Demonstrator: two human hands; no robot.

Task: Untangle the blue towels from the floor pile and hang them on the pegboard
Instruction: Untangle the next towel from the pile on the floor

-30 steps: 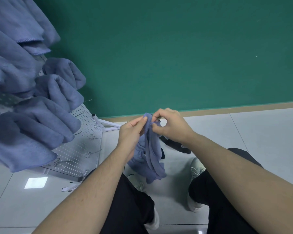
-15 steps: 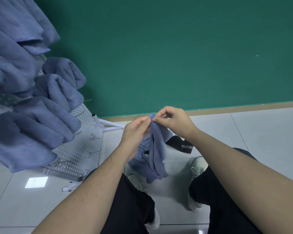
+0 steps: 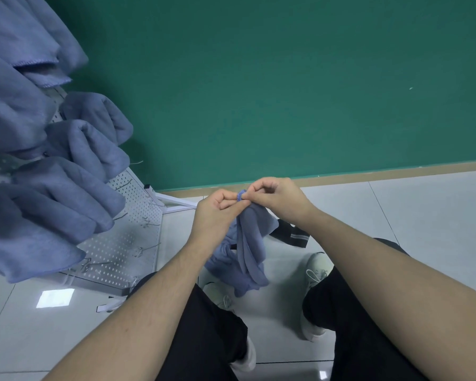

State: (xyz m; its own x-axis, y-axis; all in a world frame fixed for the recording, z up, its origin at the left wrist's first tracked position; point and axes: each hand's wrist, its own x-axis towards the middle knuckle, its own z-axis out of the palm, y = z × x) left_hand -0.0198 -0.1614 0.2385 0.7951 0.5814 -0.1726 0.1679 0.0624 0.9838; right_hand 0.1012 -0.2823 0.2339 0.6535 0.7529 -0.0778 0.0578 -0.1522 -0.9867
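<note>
Blue towel (image 3: 249,243) (green wall (image 3: 286,78))

Green wall (image 3: 286,78), pale tiled floor (image 3: 423,215)

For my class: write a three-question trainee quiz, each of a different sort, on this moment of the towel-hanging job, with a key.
1. True or false: the blue towel lies flat on the floor, untouched.
2. Which hands pinch its small loop? A left only; B right only; C both.
3. Fill in: the towels already hung are on the ___, at the picture's left.

Key: 1 false, it hangs from the left hand and right hand. 2 C. 3 pegboard.
</note>
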